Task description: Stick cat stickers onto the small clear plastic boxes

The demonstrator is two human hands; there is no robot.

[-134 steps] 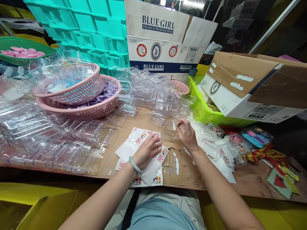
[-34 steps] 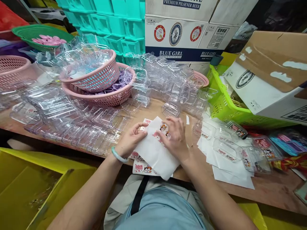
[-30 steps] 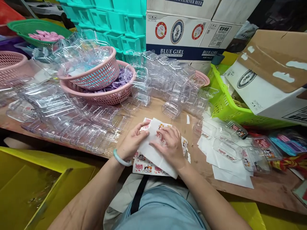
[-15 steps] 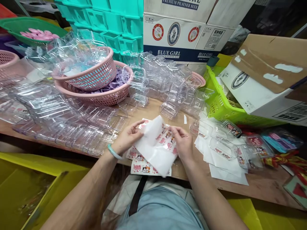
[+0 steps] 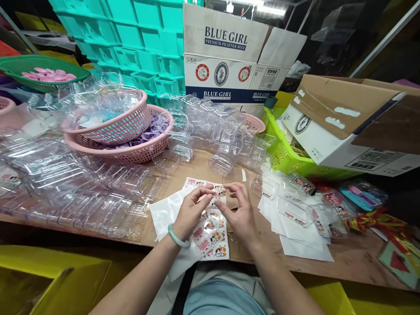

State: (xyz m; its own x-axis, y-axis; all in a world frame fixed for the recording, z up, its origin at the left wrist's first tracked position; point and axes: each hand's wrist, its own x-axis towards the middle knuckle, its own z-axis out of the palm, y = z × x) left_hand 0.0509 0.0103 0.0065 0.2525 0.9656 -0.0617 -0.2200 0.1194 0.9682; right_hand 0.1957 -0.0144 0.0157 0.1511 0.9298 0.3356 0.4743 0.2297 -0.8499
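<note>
A sheet of cat-and-dog stickers (image 5: 215,238) with pink lettering lies on the cardboard in front of me, and white backing paper (image 5: 166,212) spreads out to its left. Over the upper part of the sheet, my left hand (image 5: 193,212) has thumb and forefinger pinched together; what they hold, if anything, is too small to make out. Facing it from the right, my right hand (image 5: 242,214) has its thumb and bent fingers apart, with nothing visible between them. A pale green bangle (image 5: 178,236) circles my left wrist.
Clear plastic cases (image 5: 98,210) crowd the left side and back. Purple shreds fill a pink basket (image 5: 121,155). At right lie white sheets (image 5: 305,247) with clear lids (image 5: 295,212), near a lime basket (image 5: 278,151) and a beer carton (image 5: 315,140). Teal crates (image 5: 131,39) stand behind.
The white paper, held up between both hands before, now lies at the left, leaving the stickers showing. Both hands have come closer together above the sheet. The view has tilted up.
</note>
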